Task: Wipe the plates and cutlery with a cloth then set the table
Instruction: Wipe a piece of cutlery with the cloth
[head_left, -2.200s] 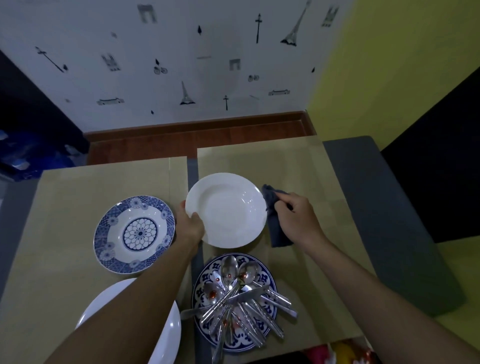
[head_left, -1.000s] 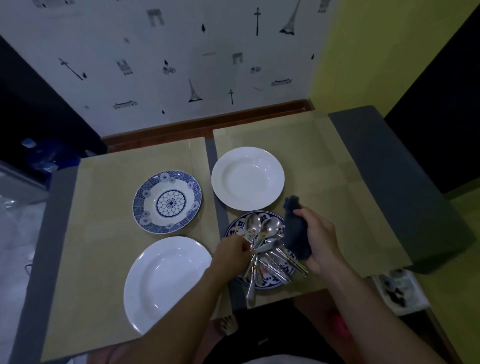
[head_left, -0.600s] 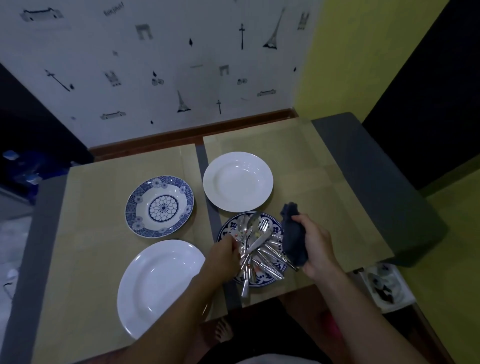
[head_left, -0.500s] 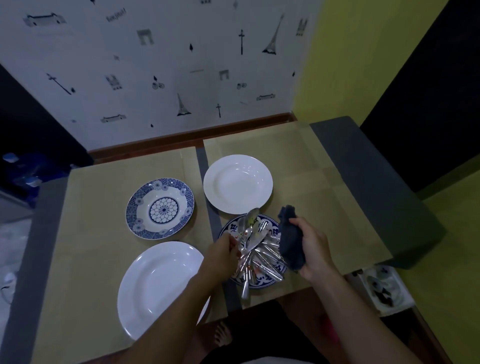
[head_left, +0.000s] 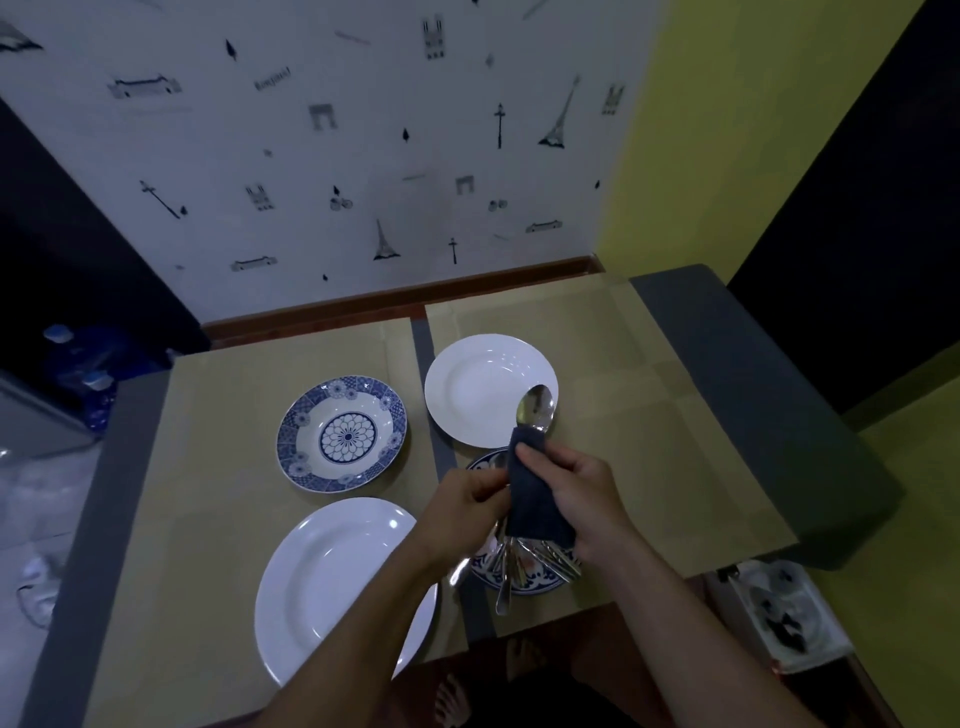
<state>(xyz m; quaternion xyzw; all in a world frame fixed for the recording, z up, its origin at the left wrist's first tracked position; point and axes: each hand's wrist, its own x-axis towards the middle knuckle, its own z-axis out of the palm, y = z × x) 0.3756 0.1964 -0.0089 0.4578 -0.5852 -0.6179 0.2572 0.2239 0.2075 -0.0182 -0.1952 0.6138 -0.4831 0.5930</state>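
Items I count on my head-camera feed:

1. Spoon (head_left: 535, 410): held above the surface near the middle of its near edge, bowl up, in line with the near rim of the small white plate. The cloth hides its handle.
2. Cloth (head_left: 532, 499): dark, wrapped round the spoon below the bowl, hanging between both hands.
3. Right hand (head_left: 582, 493): clenched on the cloth, thumb and fingers pinching it against the spoon.
4. Left hand (head_left: 462, 506): fingers curled at the cloth's left edge, grasping the hidden handle as far as I can see.
5. Small white plate (head_left: 467, 384): toward the far edge, centre.
6. Patterned plate (head_left: 343, 434): blue and white, left of item 5, apart from it.
7. Large white plate (head_left: 332, 587): at the near edge, left of the hands.
8. Second patterned plate (head_left: 535, 584): at the near edge, under the hands, carrying a pile of cutlery (head_left: 511, 566).
9. Table (head_left: 753, 415): grey, covered by tan paper sheets (head_left: 649, 441)
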